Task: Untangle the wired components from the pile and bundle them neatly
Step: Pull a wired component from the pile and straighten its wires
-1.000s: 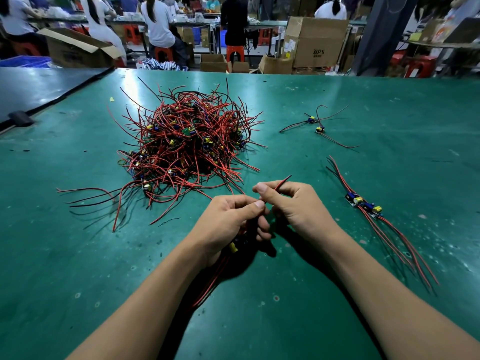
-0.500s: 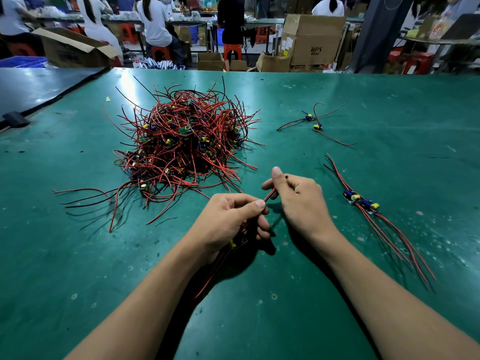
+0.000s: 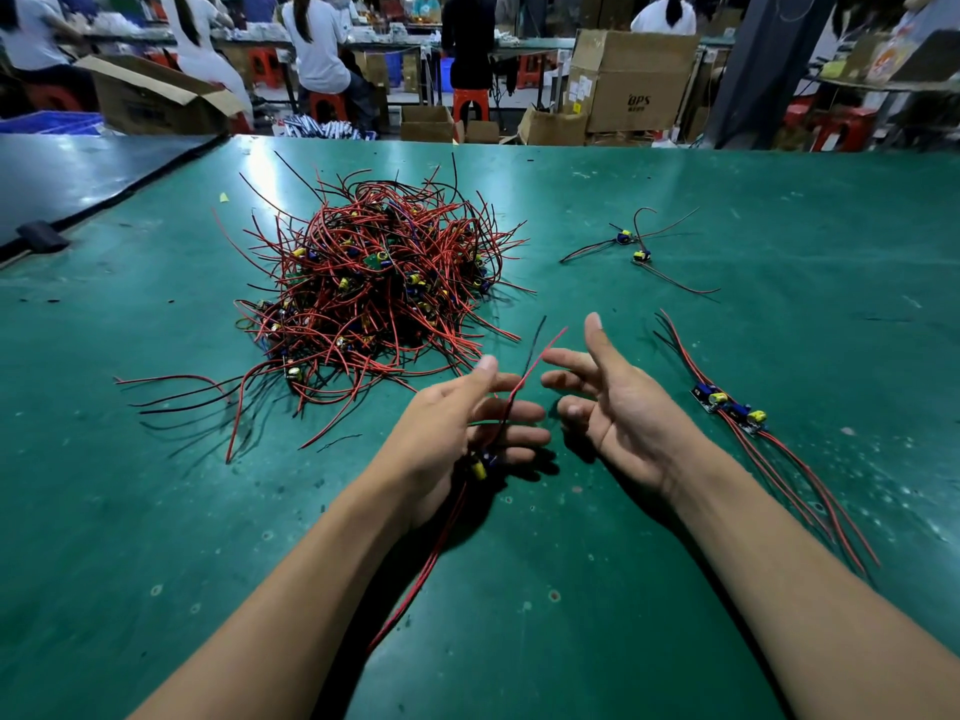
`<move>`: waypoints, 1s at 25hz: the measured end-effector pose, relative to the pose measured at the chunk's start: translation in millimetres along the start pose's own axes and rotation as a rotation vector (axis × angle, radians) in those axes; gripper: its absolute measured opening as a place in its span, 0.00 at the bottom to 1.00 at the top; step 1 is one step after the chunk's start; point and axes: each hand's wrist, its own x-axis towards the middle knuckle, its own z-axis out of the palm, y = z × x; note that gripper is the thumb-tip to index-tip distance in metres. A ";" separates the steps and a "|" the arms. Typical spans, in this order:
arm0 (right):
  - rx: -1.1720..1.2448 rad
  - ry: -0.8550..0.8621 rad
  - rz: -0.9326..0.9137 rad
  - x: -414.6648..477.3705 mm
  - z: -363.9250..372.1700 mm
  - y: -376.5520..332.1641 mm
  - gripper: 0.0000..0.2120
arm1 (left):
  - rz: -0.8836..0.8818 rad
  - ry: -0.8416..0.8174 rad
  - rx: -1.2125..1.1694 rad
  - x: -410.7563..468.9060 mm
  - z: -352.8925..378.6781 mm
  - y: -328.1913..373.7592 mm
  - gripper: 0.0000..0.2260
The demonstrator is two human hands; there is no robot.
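Note:
A big tangled pile of red and black wired components lies on the green table, ahead and to the left. My left hand has loosened: its fingers are stretched out and one wired component with a yellow part lies across them. Its red and black wires stick up past the fingertips and trail down toward me. My right hand is open beside it, thumb up, palm turned left, touching nothing. A straightened bundle of components lies to the right of my right hand.
Two loose wired components lie farther back on the right. A dark table adjoins the left edge. Beyond the far edge stand cardboard boxes, red stools and several people working at benches.
Both hands have opened. My right hand let go of the wire ends it was pinching and drew away to the right. My left hand's grip on the component has relaxed.

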 end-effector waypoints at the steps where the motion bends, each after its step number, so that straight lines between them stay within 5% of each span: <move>1: 0.005 0.011 -0.006 0.7 -0.7 0.8 0.29 | -0.023 0.013 -0.042 1.3 -0.7 1.8 0.21; 9: -0.266 0.009 -0.228 -18.8 15.7 14.8 0.14 | -0.022 0.023 -0.283 4.9 -10.5 8.4 0.31; 13: -0.660 -0.084 -0.391 -35.9 36.8 29.3 0.12 | 0.004 0.027 -0.429 7.3 -12.8 8.1 0.32; 17: -0.873 0.012 -0.580 -34.6 41.5 37.3 0.07 | 0.022 0.006 -0.358 7.8 -11.9 5.4 0.33; 25: -1.150 0.301 -0.570 -12.9 -8.8 -3.8 0.06 | 0.017 0.042 -0.155 10.1 -13.1 -0.8 0.33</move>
